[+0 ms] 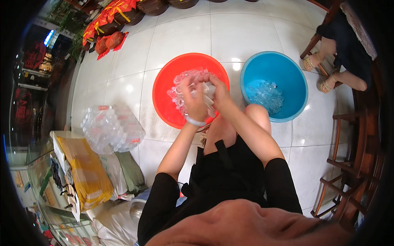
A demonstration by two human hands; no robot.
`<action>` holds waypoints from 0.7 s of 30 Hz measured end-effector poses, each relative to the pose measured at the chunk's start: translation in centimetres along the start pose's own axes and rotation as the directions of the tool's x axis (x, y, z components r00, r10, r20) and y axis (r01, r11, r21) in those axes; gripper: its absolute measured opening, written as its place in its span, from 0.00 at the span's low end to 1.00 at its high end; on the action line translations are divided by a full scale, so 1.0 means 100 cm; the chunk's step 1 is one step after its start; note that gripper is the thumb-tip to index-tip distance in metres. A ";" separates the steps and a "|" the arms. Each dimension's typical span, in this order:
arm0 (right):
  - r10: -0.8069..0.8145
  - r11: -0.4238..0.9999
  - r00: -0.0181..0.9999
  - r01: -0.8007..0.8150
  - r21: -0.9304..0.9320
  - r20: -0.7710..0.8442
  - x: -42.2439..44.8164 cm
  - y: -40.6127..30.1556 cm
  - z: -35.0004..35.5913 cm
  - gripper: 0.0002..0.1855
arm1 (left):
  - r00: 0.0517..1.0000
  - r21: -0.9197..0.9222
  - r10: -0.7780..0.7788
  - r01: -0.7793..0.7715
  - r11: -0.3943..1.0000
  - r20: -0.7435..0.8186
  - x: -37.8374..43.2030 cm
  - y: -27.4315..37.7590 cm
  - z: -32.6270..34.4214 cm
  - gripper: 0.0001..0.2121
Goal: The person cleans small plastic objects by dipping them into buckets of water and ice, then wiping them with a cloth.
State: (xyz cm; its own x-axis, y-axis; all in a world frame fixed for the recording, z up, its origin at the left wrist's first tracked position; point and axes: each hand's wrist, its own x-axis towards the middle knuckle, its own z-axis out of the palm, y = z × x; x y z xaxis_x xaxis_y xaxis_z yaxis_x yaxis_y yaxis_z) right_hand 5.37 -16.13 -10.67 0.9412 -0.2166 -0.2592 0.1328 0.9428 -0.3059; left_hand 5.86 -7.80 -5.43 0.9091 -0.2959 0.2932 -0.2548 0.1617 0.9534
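Observation:
A red plastic basin stands on the tiled floor, with a pile of small clear plastic or glass pieces in it. Over this pile, my left hand and my right hand are close together, around several whitish, translucent pieces. A pale bangle circles my left wrist. My left fingers are blurred, and what each hand grips is partly hidden. Right of the red basin is a blue plastic basin, holding more clear pieces at its bottom.
Plastic-wrapped clear bottles or containers sit on the floor at left, near a taped yellow package and sacks. Dark jars line the far side. A seated person's sandalled feet and wooden stools are at right.

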 end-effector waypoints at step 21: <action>-0.243 0.924 0.879 0.081 -0.373 -0.410 -0.007 0.001 -0.009 0.10 | 0.961 0.096 -0.252 0.242 0.966 0.114 -0.004 -0.031 0.017 0.08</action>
State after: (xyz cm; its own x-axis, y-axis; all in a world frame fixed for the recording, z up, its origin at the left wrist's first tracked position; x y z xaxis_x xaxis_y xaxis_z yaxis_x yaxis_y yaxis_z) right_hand 4.46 -16.08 -11.32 0.6679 -0.5231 -0.5294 0.0827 0.7591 -0.6457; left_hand 5.75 -9.75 -8.33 0.9005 -0.4321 0.0496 -0.0580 -0.0063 0.9983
